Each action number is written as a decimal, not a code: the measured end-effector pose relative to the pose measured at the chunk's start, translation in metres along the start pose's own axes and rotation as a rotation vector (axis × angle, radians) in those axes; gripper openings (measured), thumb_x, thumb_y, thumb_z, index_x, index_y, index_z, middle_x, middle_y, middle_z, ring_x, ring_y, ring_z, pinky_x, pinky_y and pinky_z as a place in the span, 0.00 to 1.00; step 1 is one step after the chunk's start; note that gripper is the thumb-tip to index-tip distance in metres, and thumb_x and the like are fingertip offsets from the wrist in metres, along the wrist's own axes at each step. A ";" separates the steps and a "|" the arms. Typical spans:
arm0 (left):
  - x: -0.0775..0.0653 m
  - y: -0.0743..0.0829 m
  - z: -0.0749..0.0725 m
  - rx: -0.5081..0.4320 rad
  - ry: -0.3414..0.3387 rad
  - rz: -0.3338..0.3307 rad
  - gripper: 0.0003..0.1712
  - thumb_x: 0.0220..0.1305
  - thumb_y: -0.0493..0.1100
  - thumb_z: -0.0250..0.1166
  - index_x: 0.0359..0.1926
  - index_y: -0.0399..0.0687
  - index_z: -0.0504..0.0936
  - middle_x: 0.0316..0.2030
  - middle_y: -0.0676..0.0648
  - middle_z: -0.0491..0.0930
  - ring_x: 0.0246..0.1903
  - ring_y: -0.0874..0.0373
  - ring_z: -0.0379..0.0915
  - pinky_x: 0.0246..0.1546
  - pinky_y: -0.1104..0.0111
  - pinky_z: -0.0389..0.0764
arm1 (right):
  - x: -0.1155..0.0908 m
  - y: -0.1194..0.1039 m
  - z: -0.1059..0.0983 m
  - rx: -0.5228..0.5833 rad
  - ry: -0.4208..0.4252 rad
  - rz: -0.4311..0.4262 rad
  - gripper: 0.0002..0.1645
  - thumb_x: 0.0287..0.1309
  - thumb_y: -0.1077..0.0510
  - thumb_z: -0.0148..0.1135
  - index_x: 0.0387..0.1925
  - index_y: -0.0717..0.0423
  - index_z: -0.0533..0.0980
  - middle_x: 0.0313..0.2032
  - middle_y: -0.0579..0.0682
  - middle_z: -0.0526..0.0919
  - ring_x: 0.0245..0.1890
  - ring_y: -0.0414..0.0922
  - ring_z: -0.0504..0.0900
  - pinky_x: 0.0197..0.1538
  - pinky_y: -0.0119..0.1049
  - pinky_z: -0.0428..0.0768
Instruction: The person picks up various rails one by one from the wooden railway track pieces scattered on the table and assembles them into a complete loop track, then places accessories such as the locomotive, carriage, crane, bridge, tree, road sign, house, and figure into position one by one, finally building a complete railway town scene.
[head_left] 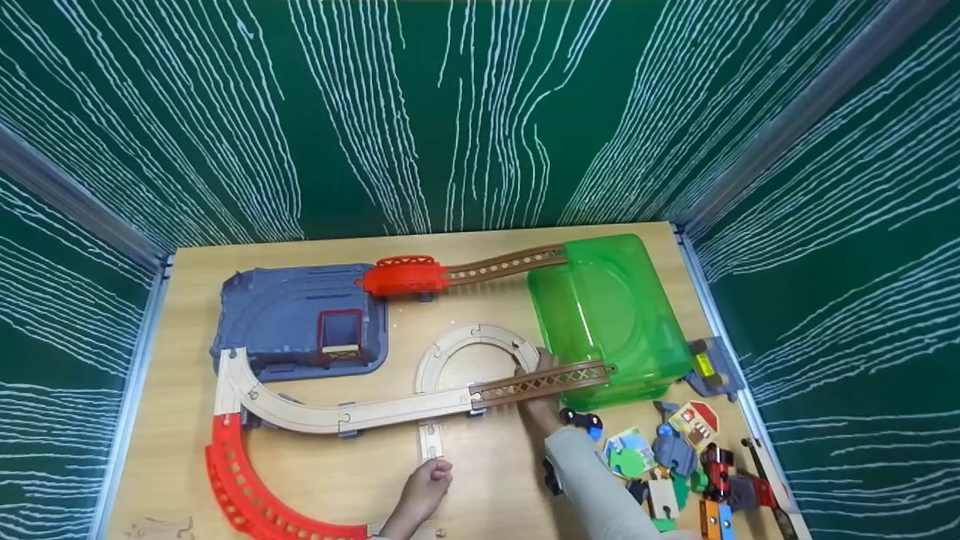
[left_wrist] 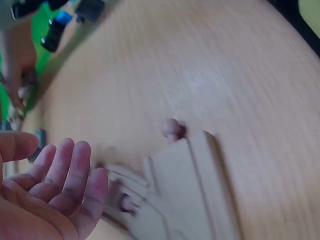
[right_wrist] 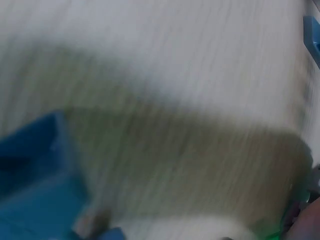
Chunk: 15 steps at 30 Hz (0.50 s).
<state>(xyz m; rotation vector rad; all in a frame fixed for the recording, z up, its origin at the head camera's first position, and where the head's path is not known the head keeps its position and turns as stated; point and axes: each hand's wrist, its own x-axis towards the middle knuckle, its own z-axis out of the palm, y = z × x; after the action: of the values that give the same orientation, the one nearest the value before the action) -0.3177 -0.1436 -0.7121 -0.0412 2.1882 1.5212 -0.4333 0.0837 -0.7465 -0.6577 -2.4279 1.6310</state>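
In the head view my right hand (head_left: 534, 397) reaches beneath a brown trestle track (head_left: 540, 381). Its fingers pinch the end of a curved wooden track (head_left: 527, 355), part of a small ring. The left wrist view also shows this right hand (left_wrist: 19, 65) at a pale piece. My left hand (head_left: 427, 489) is low over the table, beside a short wooden track (head_left: 430, 441) at the ring's lower end. Its fingers (left_wrist: 77, 165) are loosely bent with nothing in them, near a wooden track with a round peg (left_wrist: 185, 185). The right wrist view is blurred, with my fingertip at its lower right corner.
A raised wooden track (head_left: 405, 405) crosses the table between a grey-blue base (head_left: 277, 307) and a green box (head_left: 622, 315). A red bridge (head_left: 405, 276) stands behind, red curved track (head_left: 244, 480) at front left. Toy vehicles and a house (head_left: 696, 424) crowd the right.
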 end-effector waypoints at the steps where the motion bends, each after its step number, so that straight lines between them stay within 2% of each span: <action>1: 0.001 -0.003 0.000 -0.021 0.006 -0.007 0.12 0.54 0.33 0.55 0.39 0.29 0.73 0.29 0.45 0.74 0.28 0.57 0.71 0.30 0.69 0.74 | -0.003 -0.007 -0.002 -0.106 0.006 -0.005 0.34 0.57 0.59 0.52 0.61 0.68 0.53 0.59 0.71 0.53 0.60 0.64 0.52 0.60 0.54 0.52; 2: 0.001 -0.005 -0.001 -0.040 0.010 -0.018 0.12 0.54 0.33 0.55 0.39 0.28 0.73 0.28 0.45 0.74 0.27 0.58 0.71 0.29 0.70 0.74 | -0.005 -0.010 -0.004 -0.215 0.010 -0.041 0.36 0.55 0.58 0.55 0.61 0.69 0.53 0.60 0.71 0.52 0.61 0.64 0.48 0.62 0.55 0.47; 4: 0.002 -0.007 -0.001 -0.071 0.019 -0.026 0.12 0.53 0.32 0.55 0.38 0.27 0.73 0.27 0.45 0.74 0.26 0.57 0.72 0.27 0.71 0.74 | -0.006 -0.011 -0.004 -0.294 0.013 -0.077 0.36 0.57 0.57 0.53 0.61 0.69 0.52 0.61 0.71 0.49 0.62 0.64 0.44 0.62 0.56 0.42; 7: 0.003 -0.008 -0.001 -0.093 0.034 -0.023 0.12 0.51 0.31 0.55 0.38 0.26 0.72 0.26 0.45 0.74 0.25 0.55 0.72 0.25 0.73 0.74 | -0.006 -0.005 -0.002 -0.361 0.034 -0.130 0.36 0.58 0.54 0.51 0.62 0.67 0.53 0.62 0.71 0.49 0.63 0.63 0.43 0.62 0.56 0.41; 8: 0.004 -0.008 -0.001 -0.092 0.038 -0.022 0.12 0.51 0.31 0.55 0.38 0.26 0.72 0.26 0.46 0.74 0.25 0.55 0.73 0.24 0.73 0.74 | -0.006 -0.004 -0.002 -0.320 0.026 -0.117 0.35 0.58 0.54 0.50 0.62 0.66 0.52 0.63 0.69 0.46 0.63 0.62 0.41 0.62 0.55 0.40; 11: 0.004 -0.009 -0.001 -0.093 0.047 -0.014 0.12 0.51 0.31 0.55 0.37 0.25 0.72 0.25 0.46 0.74 0.24 0.55 0.73 0.24 0.72 0.74 | -0.005 -0.002 0.001 -0.034 -0.018 -0.072 0.35 0.60 0.61 0.47 0.65 0.63 0.45 0.65 0.63 0.36 0.65 0.57 0.37 0.63 0.51 0.43; 12: 0.004 -0.010 -0.001 -0.092 0.046 -0.018 0.12 0.51 0.31 0.55 0.38 0.26 0.72 0.26 0.46 0.74 0.24 0.55 0.73 0.24 0.72 0.74 | -0.005 -0.001 0.003 0.014 -0.014 -0.071 0.36 0.60 0.62 0.47 0.65 0.63 0.45 0.66 0.62 0.35 0.65 0.56 0.36 0.63 0.50 0.44; 13: 0.004 -0.010 -0.001 -0.090 0.046 -0.023 0.12 0.52 0.31 0.55 0.38 0.26 0.72 0.26 0.46 0.74 0.24 0.55 0.73 0.24 0.71 0.75 | -0.004 0.001 0.004 0.150 -0.026 -0.055 0.36 0.60 0.64 0.45 0.65 0.63 0.41 0.66 0.61 0.34 0.65 0.55 0.36 0.63 0.49 0.45; 15: 0.004 -0.011 -0.002 -0.087 0.044 -0.030 0.12 0.52 0.32 0.55 0.38 0.26 0.72 0.26 0.46 0.74 0.25 0.55 0.73 0.25 0.71 0.75 | -0.004 0.002 0.005 0.204 -0.032 -0.065 0.37 0.60 0.66 0.45 0.65 0.63 0.40 0.66 0.60 0.33 0.65 0.54 0.36 0.63 0.48 0.46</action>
<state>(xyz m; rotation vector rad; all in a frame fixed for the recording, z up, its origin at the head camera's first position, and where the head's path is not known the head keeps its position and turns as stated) -0.3190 -0.1484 -0.7230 -0.1364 2.1444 1.6126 -0.4305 0.0782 -0.7502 -0.5189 -2.2365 1.8430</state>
